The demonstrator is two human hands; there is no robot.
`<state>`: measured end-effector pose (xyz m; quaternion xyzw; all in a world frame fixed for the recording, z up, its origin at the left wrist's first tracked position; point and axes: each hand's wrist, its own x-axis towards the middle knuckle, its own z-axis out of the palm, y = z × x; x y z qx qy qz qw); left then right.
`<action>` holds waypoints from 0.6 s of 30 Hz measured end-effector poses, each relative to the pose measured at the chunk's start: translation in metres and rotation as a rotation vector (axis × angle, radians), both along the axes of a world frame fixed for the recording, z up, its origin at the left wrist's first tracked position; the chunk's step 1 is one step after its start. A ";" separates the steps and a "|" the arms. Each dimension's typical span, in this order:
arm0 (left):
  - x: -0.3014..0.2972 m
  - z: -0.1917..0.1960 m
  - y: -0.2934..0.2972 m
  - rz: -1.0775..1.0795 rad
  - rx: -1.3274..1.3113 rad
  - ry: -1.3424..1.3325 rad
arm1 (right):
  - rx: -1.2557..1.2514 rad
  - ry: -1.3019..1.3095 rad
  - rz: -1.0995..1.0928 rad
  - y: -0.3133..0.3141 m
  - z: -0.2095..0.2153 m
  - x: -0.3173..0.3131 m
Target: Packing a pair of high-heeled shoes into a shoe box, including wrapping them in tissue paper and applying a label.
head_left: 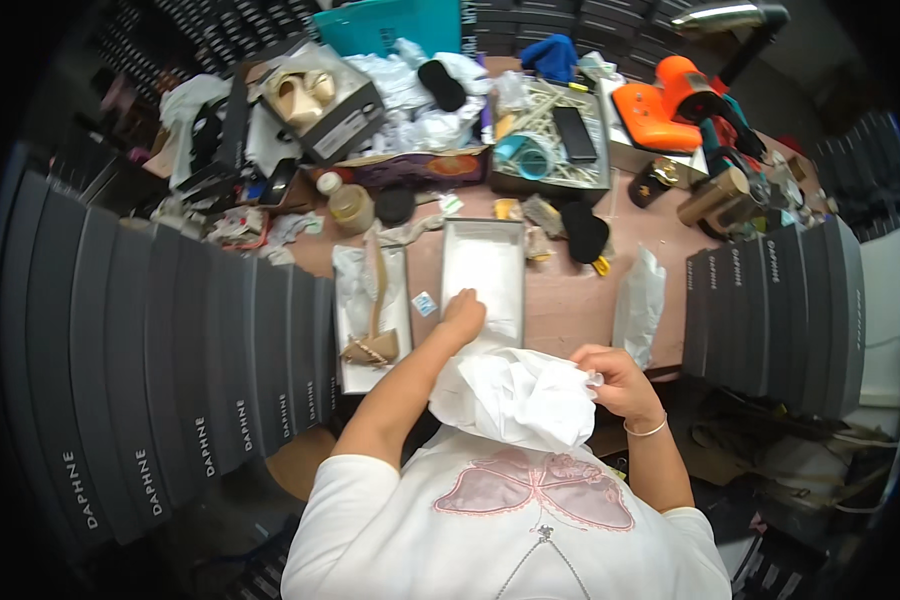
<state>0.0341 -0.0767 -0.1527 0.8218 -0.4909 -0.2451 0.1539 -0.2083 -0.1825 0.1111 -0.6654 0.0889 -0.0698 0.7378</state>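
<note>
A shallow grey box with a white paper lining lies in the middle of the table. My left hand reaches into it, fingers bent down against the lining with nothing visibly gripped. Close to my chest, my right hand pinches the edge of a crumpled sheet of white tissue paper. The sheet bunches up between my forearms and covers the box's near end. Left of this box, a second lined box holds a beige heeled sandal. A small printed packet sits between the two boxes.
Grey shoe boxes stand in rows at left and right. A folded white tissue bundle lies right of my work. Farther back are a bottle, black pads, a tray of sticks and an orange tool.
</note>
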 end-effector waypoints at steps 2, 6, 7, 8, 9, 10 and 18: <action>-0.002 0.057 0.004 -0.317 -0.006 -0.128 | -0.198 0.111 -0.009 -0.013 0.008 -0.011; -0.030 0.155 0.040 0.405 -0.119 1.697 | -0.081 0.186 -0.142 0.003 -0.021 -0.007; -0.046 0.149 0.060 0.191 -0.046 1.821 | -0.163 0.177 -0.146 0.007 -0.029 -0.005; -0.072 0.160 0.068 0.130 -0.014 1.781 | -0.246 0.162 -0.154 0.008 -0.038 -0.002; -0.089 0.151 0.080 -0.042 -0.069 1.573 | -0.267 0.163 -0.141 0.009 -0.045 0.000; -0.108 0.143 0.092 0.093 -0.049 1.441 | -0.295 0.171 -0.135 0.007 -0.051 0.001; -0.107 0.143 0.150 0.837 -0.632 1.125 | 0.342 0.171 -0.326 0.010 -0.080 0.057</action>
